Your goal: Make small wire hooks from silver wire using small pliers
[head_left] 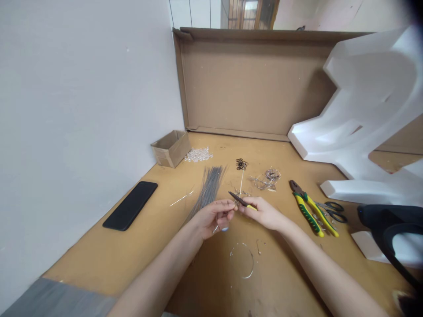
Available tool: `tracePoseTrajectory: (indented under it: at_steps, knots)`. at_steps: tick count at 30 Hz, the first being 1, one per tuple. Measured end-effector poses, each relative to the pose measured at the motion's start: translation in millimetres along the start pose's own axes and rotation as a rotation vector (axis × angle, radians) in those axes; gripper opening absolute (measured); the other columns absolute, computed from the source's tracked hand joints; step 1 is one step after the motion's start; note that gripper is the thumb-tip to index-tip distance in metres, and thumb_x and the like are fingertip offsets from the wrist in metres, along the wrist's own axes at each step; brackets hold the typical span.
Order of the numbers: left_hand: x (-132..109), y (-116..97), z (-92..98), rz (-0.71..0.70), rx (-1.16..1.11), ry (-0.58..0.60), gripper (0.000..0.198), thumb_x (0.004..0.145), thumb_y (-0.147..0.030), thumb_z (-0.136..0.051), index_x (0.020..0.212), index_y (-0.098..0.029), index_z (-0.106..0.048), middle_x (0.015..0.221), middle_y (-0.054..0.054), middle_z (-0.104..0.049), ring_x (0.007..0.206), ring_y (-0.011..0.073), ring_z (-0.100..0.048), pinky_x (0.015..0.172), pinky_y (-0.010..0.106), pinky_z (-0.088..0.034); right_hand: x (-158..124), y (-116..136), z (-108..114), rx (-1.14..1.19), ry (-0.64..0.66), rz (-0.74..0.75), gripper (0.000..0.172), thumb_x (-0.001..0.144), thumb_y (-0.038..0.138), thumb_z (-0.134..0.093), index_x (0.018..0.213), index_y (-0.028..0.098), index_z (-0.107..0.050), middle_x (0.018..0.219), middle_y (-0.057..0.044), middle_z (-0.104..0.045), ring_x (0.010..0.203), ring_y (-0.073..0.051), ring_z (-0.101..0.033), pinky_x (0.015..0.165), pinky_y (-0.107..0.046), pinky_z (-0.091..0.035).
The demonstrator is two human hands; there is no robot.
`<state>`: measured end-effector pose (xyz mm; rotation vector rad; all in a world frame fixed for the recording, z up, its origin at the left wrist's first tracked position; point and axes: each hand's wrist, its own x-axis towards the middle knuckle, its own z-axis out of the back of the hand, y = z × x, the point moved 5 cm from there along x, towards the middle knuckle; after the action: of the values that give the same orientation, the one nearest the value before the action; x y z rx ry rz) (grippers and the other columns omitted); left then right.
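Observation:
My right hand (pixel 261 212) is closed round small pliers (pixel 240 198) with dark pointed jaws and a yellow grip; the jaws point up and left. My left hand (pixel 216 215) meets it from the left, fingertips pinched at the jaws on a thin metal wire (pixel 242 181). That wire rises straight from the jaws toward a small pile of dark rings (pixel 241 164). Exactly how the jaws sit on the wire is hidden by the fingers. Just behind my left hand lies a bundle of grey wires (pixel 209 187). A wire loop (pixel 253 260) rests nearer to me.
Left are a black phone (pixel 130 206), a small cardboard box (pixel 171 149) and a heap of clear bits (pixel 198 154). Tangled wire (pixel 271 175), green-yellow pliers (pixel 307 209) and scissors (pixel 334 212) lie right. White foam (pixel 366 97) and a cardboard panel (pixel 244 83) stand behind.

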<state>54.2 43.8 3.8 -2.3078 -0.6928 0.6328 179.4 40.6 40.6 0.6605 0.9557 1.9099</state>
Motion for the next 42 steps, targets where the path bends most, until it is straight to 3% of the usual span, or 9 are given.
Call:
tracePoseTrajectory:
  at_steps: [11, 20, 26, 33, 36, 38, 42]
  knots:
    - [0, -1, 0.5, -0.007, 0.021, -0.009, 0.009, 0.073, -0.018, -0.06, 0.074, -0.011, -0.056, 0.053, -0.004, -0.051, 0.032, -0.0007, -0.03, 0.036, 0.014, -0.022, 0, 0, 0, -0.057, -0.028, 0.014, 0.03, 0.085, 0.037, -0.044, 0.075, 0.015, -0.061, 0.067, 0.0, -0.055, 0.061, -0.012, -0.046, 0.058, -0.023, -0.036]
    - [1, 1, 1.5, -0.019, 0.008, 0.006, 0.007, 0.074, -0.018, -0.059, 0.075, -0.011, -0.057, 0.053, -0.004, -0.052, 0.032, -0.001, -0.03, 0.036, 0.014, -0.022, -2, -1, -2, -0.283, -0.096, -0.02, 0.028, 0.087, 0.034, -0.041, 0.076, 0.017, -0.062, 0.064, 0.0, -0.058, 0.057, -0.012, -0.049, 0.057, -0.023, -0.034]
    - [3, 0, 2.1, -0.052, 0.022, -0.012, 0.011, 0.074, -0.021, -0.06, 0.075, -0.011, -0.056, 0.052, -0.004, -0.051, 0.032, -0.0006, -0.03, 0.035, 0.014, -0.022, -3, -7, -4, -0.577, -0.25, -0.131, 0.021, 0.084, 0.03, -0.043, 0.077, 0.02, -0.061, 0.064, -0.003, -0.064, 0.055, -0.015, -0.054, 0.052, -0.024, -0.03]
    - [7, 3, 3.0, -0.238, 0.145, -0.167, 0.017, 0.074, -0.028, -0.061, 0.072, -0.013, -0.053, 0.051, -0.004, -0.052, 0.034, 0.0012, -0.034, 0.035, 0.014, -0.022, -4, -6, -4, -0.908, -0.422, -0.221, 0.015, 0.079, 0.026, -0.047, 0.079, 0.02, -0.061, 0.072, -0.006, -0.066, 0.065, -0.018, -0.059, 0.05, -0.024, -0.024]
    - [6, 3, 1.2, -0.302, 0.198, -0.222, 0.018, 0.075, -0.03, -0.06, 0.073, -0.015, -0.051, 0.052, -0.005, -0.053, 0.035, 0.0021, -0.037, 0.036, 0.015, -0.023, -5, -5, -3, -0.833, -0.443, -0.25, 0.014, 0.079, 0.027, -0.048, 0.079, 0.019, -0.06, 0.073, -0.006, -0.066, 0.064, -0.017, -0.057, 0.051, -0.023, -0.026]
    - [4, 0, -0.9, -0.336, 0.258, -0.238, 0.018, 0.075, -0.031, -0.059, 0.073, -0.015, -0.052, 0.051, -0.005, -0.052, 0.035, 0.0023, -0.036, 0.036, 0.015, -0.024, -4, -7, -2, -0.627, -0.402, -0.257, 0.017, 0.08, 0.029, -0.047, 0.073, 0.019, -0.059, 0.066, -0.003, -0.062, 0.058, -0.015, -0.054, 0.051, -0.023, -0.028]
    - [1, -8, -5.4, -0.387, 0.372, -0.221, 0.019, 0.077, -0.033, -0.057, 0.071, -0.015, -0.051, 0.049, -0.006, -0.052, 0.035, 0.0023, -0.037, 0.037, 0.015, -0.026, 0, -5, -11, 0.082, -0.087, -0.195, 0.033, 0.083, 0.042, -0.04, 0.067, 0.017, -0.055, 0.048, 0.005, -0.042, 0.042, -0.01, -0.039, 0.045, -0.022, -0.03]
